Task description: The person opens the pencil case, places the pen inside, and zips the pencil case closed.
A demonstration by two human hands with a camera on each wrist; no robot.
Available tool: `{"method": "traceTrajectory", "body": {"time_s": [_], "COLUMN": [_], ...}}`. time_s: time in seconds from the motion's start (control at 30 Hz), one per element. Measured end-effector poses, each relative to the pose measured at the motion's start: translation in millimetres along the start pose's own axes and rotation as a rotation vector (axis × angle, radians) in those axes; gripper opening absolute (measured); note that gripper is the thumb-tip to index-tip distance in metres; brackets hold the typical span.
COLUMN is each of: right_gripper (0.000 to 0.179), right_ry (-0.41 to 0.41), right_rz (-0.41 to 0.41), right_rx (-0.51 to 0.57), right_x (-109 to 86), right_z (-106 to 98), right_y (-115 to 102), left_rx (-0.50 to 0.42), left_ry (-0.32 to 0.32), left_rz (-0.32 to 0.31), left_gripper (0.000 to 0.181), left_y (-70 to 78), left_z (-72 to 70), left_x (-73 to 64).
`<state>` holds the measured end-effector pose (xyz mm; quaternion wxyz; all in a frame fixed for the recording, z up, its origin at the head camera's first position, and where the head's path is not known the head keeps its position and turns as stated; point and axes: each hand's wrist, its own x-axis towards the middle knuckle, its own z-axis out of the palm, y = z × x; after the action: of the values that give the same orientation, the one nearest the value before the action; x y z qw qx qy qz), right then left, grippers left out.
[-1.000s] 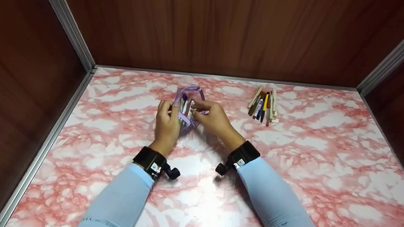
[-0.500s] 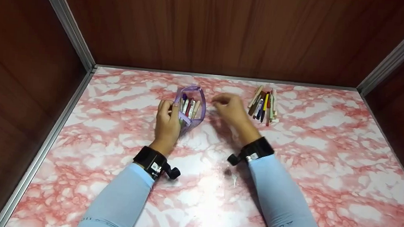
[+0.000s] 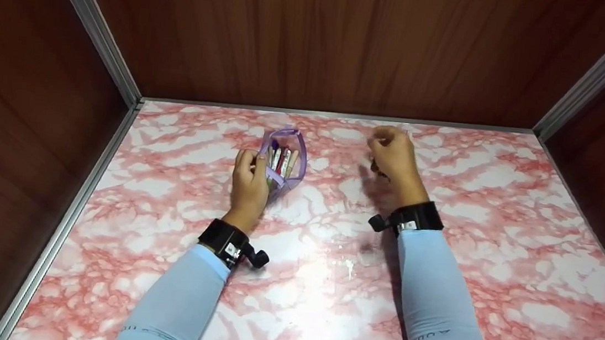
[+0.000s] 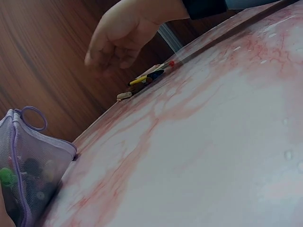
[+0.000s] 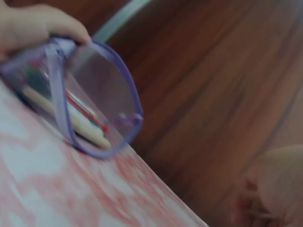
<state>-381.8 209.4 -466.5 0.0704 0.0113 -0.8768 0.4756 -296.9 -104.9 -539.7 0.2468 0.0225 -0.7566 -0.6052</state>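
My left hand [image 3: 250, 179] grips the near left edge of a purple mesh pencil case [image 3: 303, 159], thumb over its rim. The case's mouth gapes, and several pens [image 3: 281, 162] lie inside. In the right wrist view, a pale pen and a red one show through the opening of the case [image 5: 61, 99]. Farther right, my right hand [image 3: 397, 156] hovers with loosely bent fingers and nothing between them. Beneath it, the head view hides most of a pile of pens; in the left wrist view the pile [image 4: 142, 82] lies below and beyond that hand [image 4: 125, 35].
A red-and-white marbled tabletop [image 3: 303, 281] spreads under both arms. Dark wood panels [image 3: 315, 38] wall it at the back and sides, with metal trim [image 3: 341, 115] along the edges.
My right hand has come out of the pencil case and travelled right and back to above the pen pile. My left hand has kept its hold on the case.
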Motion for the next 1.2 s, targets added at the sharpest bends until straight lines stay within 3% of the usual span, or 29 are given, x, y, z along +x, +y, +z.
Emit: {"method": "traceTrajectory", "body": {"time_s": [0.2,0.47,0.63,0.77,1.03,1.2], "right_gripper": [0.054,0.054,0.045,0.038,0.028,0.027], "right_ry": [0.023,-0.07,-0.137,-0.133,0.006,0.036], "right_rz": [0.022,0.044,0.08,0.112,0.127,0.15], "right_rx": [-0.251,-0.306,-0.381,-0.372,-0.309,-0.282], "right_x": [3.8,2.4,-0.1,-2.2,-9.9,-13.2], "right_z": [-26.9,-42.7,-45.3,-46.8,-49.9,-52.1], "right_y": [23.7,45.4,50.5,50.5,49.1,50.1], "left_rx": [0.004,-0.013,-0.011,0.006,0.02,0.009], "left_ry": [0.001,0.012,0.024,0.027,0.01,0.007], "left_rz": [-0.003,0.014,0.041,0.045,0.02,0.017], "left_gripper": [0.022,0.022,0.02,0.02,0.021,0.023], "left_y": [0.5,1.1,1.1,1.0,1.1,1.2], "left_z": [-0.8,0.2,1.1,1.1,-0.1,-0.4], "left_x": [-0.1,0.5,0.7,0.9,-0.4,0.1]}}
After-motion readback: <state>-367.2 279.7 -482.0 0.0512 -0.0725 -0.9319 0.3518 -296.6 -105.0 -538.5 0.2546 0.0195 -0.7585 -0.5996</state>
